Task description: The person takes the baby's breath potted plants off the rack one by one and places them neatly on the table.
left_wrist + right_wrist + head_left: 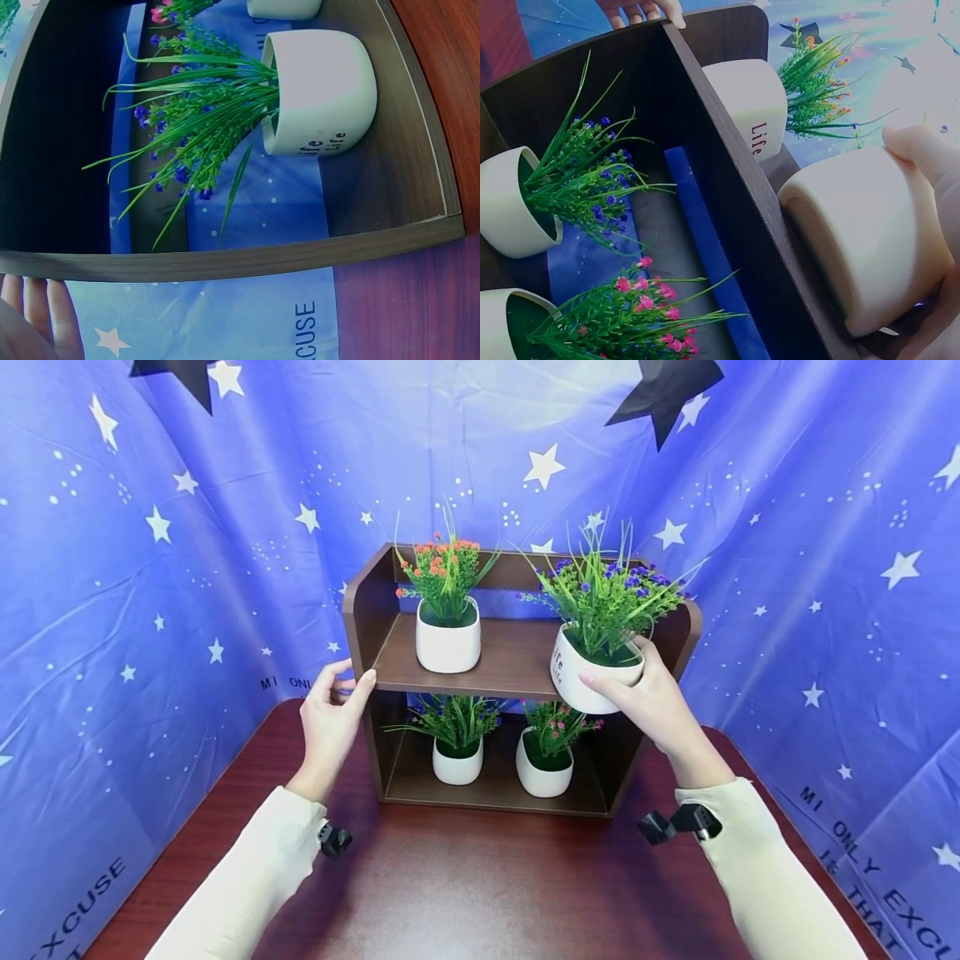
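Observation:
My right hand (648, 697) grips a white pot with purple flowers (592, 681), thumb in front and fingers round the far side. The pot is tilted and overlaps the front edge of the upper board at the right; its underside shows in the right wrist view. My left hand (330, 718) holds the left side panel of the brown two-tier shelf (510, 672), its thumb on the front edge and its fingers (64, 315) along the outer face. An orange-flowered potted plant (447, 643) stands at the left of the upper board.
On the lower board stand a purple-flowered potted plant (457, 764) and a pink-flowered one (545, 772). The shelf rests on a reddish-brown table (480, 877). A blue star-printed curtain (247, 527) hangs behind and on both sides.

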The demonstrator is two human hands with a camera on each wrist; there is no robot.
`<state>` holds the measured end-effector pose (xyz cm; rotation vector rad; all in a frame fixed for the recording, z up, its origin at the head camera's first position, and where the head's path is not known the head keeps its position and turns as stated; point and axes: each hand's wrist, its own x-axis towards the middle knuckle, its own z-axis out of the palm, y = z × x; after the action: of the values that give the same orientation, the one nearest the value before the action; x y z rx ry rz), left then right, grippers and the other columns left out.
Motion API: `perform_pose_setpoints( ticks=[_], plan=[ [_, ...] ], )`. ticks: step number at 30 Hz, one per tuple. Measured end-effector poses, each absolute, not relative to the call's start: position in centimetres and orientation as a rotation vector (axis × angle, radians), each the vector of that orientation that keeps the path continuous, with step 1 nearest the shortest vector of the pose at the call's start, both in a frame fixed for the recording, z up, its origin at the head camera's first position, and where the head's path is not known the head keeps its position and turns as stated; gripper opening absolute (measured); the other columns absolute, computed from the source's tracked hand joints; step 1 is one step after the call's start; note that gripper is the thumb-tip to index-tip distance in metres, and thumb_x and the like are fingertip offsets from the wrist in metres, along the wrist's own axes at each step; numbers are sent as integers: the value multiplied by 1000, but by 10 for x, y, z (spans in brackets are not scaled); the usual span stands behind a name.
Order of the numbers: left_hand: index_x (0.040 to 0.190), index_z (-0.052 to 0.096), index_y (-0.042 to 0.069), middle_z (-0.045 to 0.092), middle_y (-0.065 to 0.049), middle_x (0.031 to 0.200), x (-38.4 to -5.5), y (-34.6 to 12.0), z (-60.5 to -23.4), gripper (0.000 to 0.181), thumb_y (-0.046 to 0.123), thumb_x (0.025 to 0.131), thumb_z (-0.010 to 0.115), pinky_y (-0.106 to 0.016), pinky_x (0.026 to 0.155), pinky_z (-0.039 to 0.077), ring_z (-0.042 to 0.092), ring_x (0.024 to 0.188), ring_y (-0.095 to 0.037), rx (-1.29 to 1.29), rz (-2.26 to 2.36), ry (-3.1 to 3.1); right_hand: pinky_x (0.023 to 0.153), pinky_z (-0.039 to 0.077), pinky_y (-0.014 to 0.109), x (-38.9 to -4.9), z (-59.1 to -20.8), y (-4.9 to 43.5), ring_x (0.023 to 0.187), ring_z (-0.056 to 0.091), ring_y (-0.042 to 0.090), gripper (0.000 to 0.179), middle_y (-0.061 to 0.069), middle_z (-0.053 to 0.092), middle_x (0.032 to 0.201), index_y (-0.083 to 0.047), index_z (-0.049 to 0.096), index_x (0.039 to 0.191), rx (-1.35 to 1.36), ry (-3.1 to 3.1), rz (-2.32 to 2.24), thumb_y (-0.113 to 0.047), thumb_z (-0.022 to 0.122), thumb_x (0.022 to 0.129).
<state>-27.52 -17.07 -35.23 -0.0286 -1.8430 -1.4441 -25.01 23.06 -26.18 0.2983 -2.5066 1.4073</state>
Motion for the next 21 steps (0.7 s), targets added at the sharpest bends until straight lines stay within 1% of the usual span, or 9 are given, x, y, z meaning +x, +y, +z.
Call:
perform_pose_setpoints(
  ticks=[6,9,13,16,21],
  plan=[
    [114,73,19,68,4,83,-278,-171,-354,33,37,87,79,-19,61,47,59,69,-10,-26,-1457,-1837,104,34,48,-240,-262,235,128,44,27,93,17,55,131,-10,23,155,318,-2490,1402,-43,77,87],
    [113,74,19,68,4,82,-278,-171,-354,33,36,87,80,-19,60,47,59,68,-9,-26,-1456,-1833,103,34,49,-235,-261,237,127,45,28,91,18,56,130,-9,26,153,308,-2499,1355,-44,78,87],
    [114,73,19,69,4,83,-277,-170,-353,34,37,87,80,-19,61,48,59,69,-9,-29,-1454,-1841,103,34,55,-227,-259,242,128,43,34,93,22,52,134,-5,26,153,296,-2541,1262,-46,77,86],
    [114,73,19,69,4,83,-276,-170,-353,34,38,87,80,-19,61,48,59,69,-9,-26,-1455,-1840,102,34,57,-223,-259,245,129,42,36,97,24,49,137,-3,21,155,284,-2582,1238,-48,76,87],
    [113,74,19,68,6,81,-277,-171,-354,32,37,87,80,-19,60,47,58,67,-8,-28,-1452,-1830,103,33,59,-216,-258,249,131,41,37,100,26,49,139,-3,19,156,263,-2601,1218,-48,76,87]
  ],
)
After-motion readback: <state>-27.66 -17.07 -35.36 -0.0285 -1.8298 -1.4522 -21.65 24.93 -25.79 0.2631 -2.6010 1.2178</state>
